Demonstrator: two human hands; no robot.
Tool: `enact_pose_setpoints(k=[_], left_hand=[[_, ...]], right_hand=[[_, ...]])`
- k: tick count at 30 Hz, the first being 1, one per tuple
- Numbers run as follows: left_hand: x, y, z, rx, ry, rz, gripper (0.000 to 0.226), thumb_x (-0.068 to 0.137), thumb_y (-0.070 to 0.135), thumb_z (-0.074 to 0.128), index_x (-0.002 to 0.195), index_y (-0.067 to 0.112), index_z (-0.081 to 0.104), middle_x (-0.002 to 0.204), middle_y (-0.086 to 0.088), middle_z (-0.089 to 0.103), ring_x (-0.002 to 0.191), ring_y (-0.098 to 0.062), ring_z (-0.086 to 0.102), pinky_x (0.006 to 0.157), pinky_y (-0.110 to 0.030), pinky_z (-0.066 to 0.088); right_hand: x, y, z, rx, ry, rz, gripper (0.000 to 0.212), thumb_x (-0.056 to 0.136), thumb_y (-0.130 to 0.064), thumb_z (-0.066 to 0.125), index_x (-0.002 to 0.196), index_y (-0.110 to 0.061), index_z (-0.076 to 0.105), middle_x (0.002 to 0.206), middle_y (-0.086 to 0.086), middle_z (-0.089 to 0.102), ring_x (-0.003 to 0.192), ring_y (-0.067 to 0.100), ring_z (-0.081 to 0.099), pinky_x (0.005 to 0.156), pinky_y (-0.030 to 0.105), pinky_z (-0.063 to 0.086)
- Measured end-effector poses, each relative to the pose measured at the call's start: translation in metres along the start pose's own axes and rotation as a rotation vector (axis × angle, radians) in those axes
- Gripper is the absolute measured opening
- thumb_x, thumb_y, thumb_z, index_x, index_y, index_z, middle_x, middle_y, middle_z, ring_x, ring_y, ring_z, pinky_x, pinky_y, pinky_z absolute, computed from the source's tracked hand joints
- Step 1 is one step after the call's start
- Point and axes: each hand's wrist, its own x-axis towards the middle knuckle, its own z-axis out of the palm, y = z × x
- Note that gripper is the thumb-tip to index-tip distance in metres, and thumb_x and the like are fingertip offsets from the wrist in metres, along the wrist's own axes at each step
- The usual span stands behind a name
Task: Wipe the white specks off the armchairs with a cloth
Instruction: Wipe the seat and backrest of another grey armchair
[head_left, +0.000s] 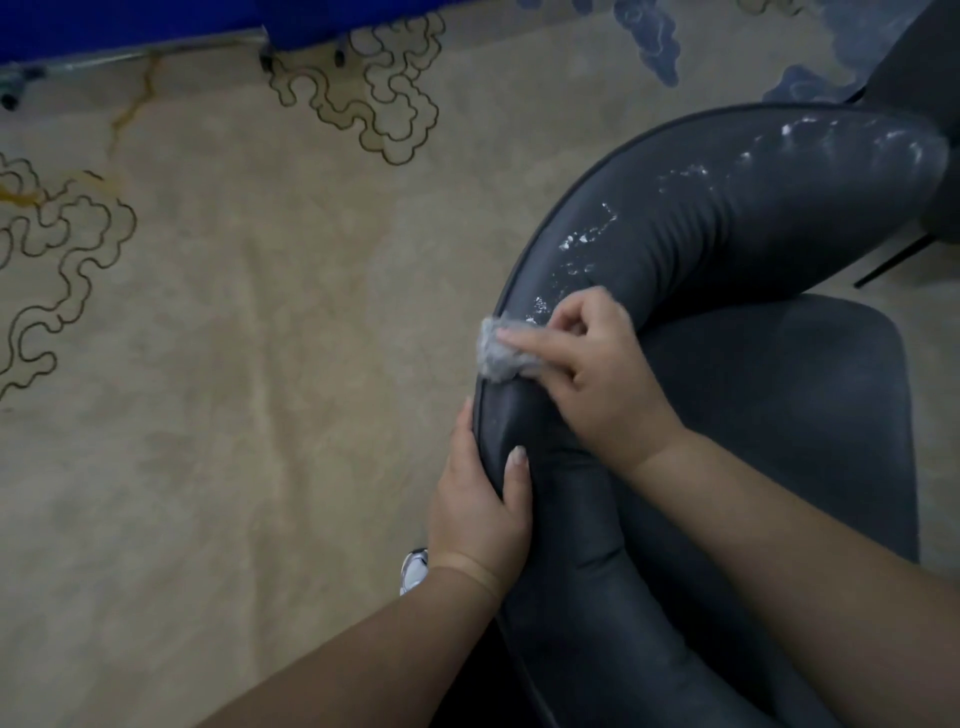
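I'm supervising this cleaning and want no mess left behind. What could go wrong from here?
The white specks run far along the armchair rim past the cloth, so some may be missed. The right hand wipes at the rim's outer edge, so specks could fall onto the carpet. The small, wadded cloth may smear rather than lift them.

Right hand (592, 379) fingers curled, pinching; left hand (480, 504) clasping, thumb extended.
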Motion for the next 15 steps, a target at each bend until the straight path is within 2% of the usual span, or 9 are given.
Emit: enact_pose_setpoints(k=[2,4,7,9,11,13,15], left_hand=[[-0.001,0.001,0.000,0.007,0.009,0.002,0.078,0.081,0.059,0.037,0.148,0.022,0.031,0.141,0.009,0.047,0.121,-0.004,0.043,0.092,-0.004,0.028],[0.000,0.001,0.000,0.007,0.011,-0.002,0.077,0.081,0.059,0.037,0.148,0.022,0.030,0.138,0.012,0.046,0.121,-0.002,0.041,0.090,0.005,0.023],[0.001,0.000,0.000,0.009,0.016,-0.006,0.077,0.082,0.058,0.038,0.149,0.021,0.030,0.133,0.017,0.044,0.120,-0.001,0.041,0.087,0.009,0.019],[0.001,0.000,0.000,-0.003,0.019,-0.013,0.077,0.081,0.058,0.039,0.149,0.022,0.030,0.130,0.023,0.040,0.120,0.000,0.040,0.086,0.010,0.019],[0.000,-0.001,0.000,-0.019,0.026,-0.022,0.076,0.081,0.059,0.039,0.148,0.025,0.030,0.129,0.027,0.039,0.121,0.003,0.040,0.086,0.009,0.019],[-0.001,-0.001,0.000,-0.030,0.035,-0.018,0.076,0.081,0.060,0.039,0.148,0.027,0.030,0.127,0.032,0.039,0.119,0.005,0.040,0.086,0.009,0.021],[-0.001,0.000,0.001,-0.035,0.036,-0.019,0.075,0.081,0.058,0.040,0.148,0.027,0.031,0.124,0.033,0.040,0.117,0.006,0.042,0.086,0.009,0.021]], right_hand=[[0.006,0.004,0.000,0.041,0.066,0.094,0.036,0.079,-0.005,0.073,0.112,-0.019,0.071,0.096,0.014,0.046,0.092,0.034,0.049,0.090,0.041,0.045],[-0.003,0.002,0.001,0.063,0.065,0.102,0.039,0.077,-0.004,0.074,0.112,-0.018,0.070,0.097,0.013,0.045,0.092,0.032,0.049,0.091,0.038,0.045],[-0.020,-0.002,-0.001,0.068,0.018,0.028,0.036,0.075,-0.004,0.076,0.108,-0.019,0.073,0.095,0.013,0.048,0.086,0.030,0.049,0.084,0.042,0.047],[-0.021,-0.003,-0.003,0.024,-0.051,-0.063,0.032,0.075,-0.007,0.075,0.104,-0.020,0.075,0.092,0.014,0.051,0.082,0.031,0.050,0.077,0.046,0.048],[-0.010,0.000,-0.005,-0.026,-0.123,-0.132,0.031,0.077,-0.008,0.073,0.104,-0.022,0.075,0.092,0.015,0.052,0.083,0.034,0.051,0.075,0.050,0.047],[0.008,0.010,-0.009,-0.034,-0.073,-0.089,0.033,0.078,-0.007,0.073,0.107,-0.022,0.074,0.095,0.016,0.051,0.086,0.034,0.050,0.079,0.049,0.046],[0.016,0.019,-0.011,-0.004,0.034,0.018,0.037,0.077,-0.005,0.074,0.111,-0.020,0.072,0.097,0.014,0.047,0.089,0.032,0.049,0.086,0.043,0.046]])
